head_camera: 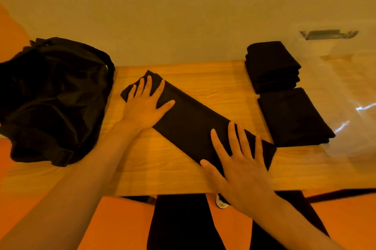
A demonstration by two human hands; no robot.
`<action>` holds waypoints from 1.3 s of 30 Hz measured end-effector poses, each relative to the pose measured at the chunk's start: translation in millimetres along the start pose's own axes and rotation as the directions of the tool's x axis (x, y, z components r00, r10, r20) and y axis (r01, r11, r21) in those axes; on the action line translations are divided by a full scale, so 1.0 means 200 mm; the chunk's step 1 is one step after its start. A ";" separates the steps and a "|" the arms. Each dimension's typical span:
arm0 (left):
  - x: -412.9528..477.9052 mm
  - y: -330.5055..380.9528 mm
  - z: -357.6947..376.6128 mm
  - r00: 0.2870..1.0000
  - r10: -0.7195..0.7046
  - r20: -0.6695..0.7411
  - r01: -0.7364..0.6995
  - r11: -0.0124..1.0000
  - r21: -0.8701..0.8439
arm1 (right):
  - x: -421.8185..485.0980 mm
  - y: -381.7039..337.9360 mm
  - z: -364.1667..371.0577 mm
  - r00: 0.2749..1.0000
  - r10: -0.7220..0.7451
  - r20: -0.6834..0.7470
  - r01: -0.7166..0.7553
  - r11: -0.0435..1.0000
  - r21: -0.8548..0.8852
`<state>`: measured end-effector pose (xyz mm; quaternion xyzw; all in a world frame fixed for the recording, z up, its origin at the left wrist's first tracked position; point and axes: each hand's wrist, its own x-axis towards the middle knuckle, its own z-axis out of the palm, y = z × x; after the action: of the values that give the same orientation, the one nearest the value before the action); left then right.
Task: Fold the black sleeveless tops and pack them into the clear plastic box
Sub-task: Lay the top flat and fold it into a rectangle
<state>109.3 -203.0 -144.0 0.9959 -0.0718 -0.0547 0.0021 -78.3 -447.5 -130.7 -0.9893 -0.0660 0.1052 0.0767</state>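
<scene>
A black sleeveless top (191, 121) lies folded into a long narrow strip, running diagonally across the wooden table (162, 170). My left hand (145, 105) presses flat on its far left end, fingers spread. My right hand (240, 164) lies flat on its near right end, fingers straight. To the right sit a stack of folded black tops (272, 66) and, nearer me, another folded black top (293, 116). The clear plastic box (345, 79) stands at the far right with a dark handle on its wall.
A black bag (53, 95) slumps on the table's left side, close to my left hand. A pale wall rises just behind the table. Orange floor and my dark trouser legs (179, 223) show below the table's front edge.
</scene>
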 end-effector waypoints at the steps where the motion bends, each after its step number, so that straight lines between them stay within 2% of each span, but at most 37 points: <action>1: 0.04 0.01 -0.02 0.999 0.042 0.011 -0.042 0.999 -0.002 | -0.01 -0.02 -0.01 1.000 -0.016 0.019 0.016 1.000 0.011; 3: 0.09 0.03 -0.06 0.996 0.080 -0.023 -0.081 0.996 -0.027 | 0.01 0.03 -0.07 0.997 -0.068 0.024 0.065 0.993 0.100; 4: 0.09 0.04 -0.07 0.995 0.063 -0.082 -0.066 0.997 -0.041 | 0.04 0.09 -0.12 0.994 -0.104 -0.025 0.106 0.985 0.133; 6: 0.09 0.07 -0.07 0.978 -0.045 -0.203 0.030 0.997 -0.074 | 0.14 0.22 -0.19 0.970 -0.222 -0.102 0.229 0.971 0.069; 7: 0.09 0.08 -0.06 0.973 -0.106 -0.205 0.091 0.993 -0.080 | 0.19 0.27 -0.21 0.953 -0.293 -0.074 0.296 0.954 0.037; 10: 0.08 0.13 -0.01 0.979 -0.199 -0.043 0.198 0.980 -0.033 | 0.27 0.30 -0.17 0.859 -0.502 0.102 0.510 0.857 -0.072; 12: 0.10 0.13 0.02 0.978 -0.207 -0.007 0.206 0.977 -0.049 | 0.24 0.27 -0.12 0.818 -0.554 0.156 0.574 0.806 -0.144; 18: 0.22 0.16 -0.02 0.996 -0.083 0.010 0.083 0.996 -0.006 | 0.14 0.23 -0.05 0.858 -0.504 0.099 0.514 0.838 -0.183; 21: 0.27 0.20 -0.04 1.000 -0.007 -0.004 0.007 1.000 -0.014 | 0.14 0.23 -0.03 0.876 -0.479 0.066 0.483 0.868 -0.117; 23: 0.25 0.23 -0.07 0.988 -0.001 -0.154 0.004 1.000 0.016 | 0.14 0.27 -0.07 0.886 -0.463 0.003 0.463 0.886 -0.034; 25: 0.17 0.27 -0.10 0.940 -0.057 -0.336 0.060 0.998 -0.001 | 0.14 0.33 -0.11 0.878 -0.471 -0.091 0.466 0.882 -0.069; 26: 0.11 0.31 -0.12 0.932 -0.086 -0.352 0.077 0.996 -0.039 | 0.14 0.35 -0.11 0.864 -0.492 -0.102 0.483 0.869 -0.107; 27: 0.06 0.34 -0.11 0.944 -0.110 -0.311 0.091 0.993 -0.076 | 0.13 0.36 -0.11 0.849 -0.522 -0.082 0.511 0.851 -0.125; 29: -0.05 0.40 -0.05 0.978 -0.164 -0.131 0.150 0.983 -0.110 | 0.11 0.35 -0.08 0.828 -0.560 0.008 0.557 0.821 -0.128; 31: -0.12 0.42 0.03 0.981 -0.191 0.018 0.192 0.975 -0.114 | 0.08 0.33 -0.04 0.836 -0.545 0.067 0.549 0.823 -0.147; 34: -0.12 0.39 0.08 0.989 -0.146 -0.009 0.144 0.985 -0.097 | 0.04 0.29 -0.02 0.870 -0.489 0.064 0.493 0.856 -0.160; 39: -0.05 0.43 0.04 0.997 0.080 -0.001 -0.080 0.995 -0.063 | -0.09 0.15 0.03 0.917 -0.399 -0.018 0.394 0.910 -0.127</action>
<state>87.0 -287.0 -149.6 0.9917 -0.1097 -0.0573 0.0355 -93.7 -479.1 -138.1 -0.9602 -0.2699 0.0618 0.0376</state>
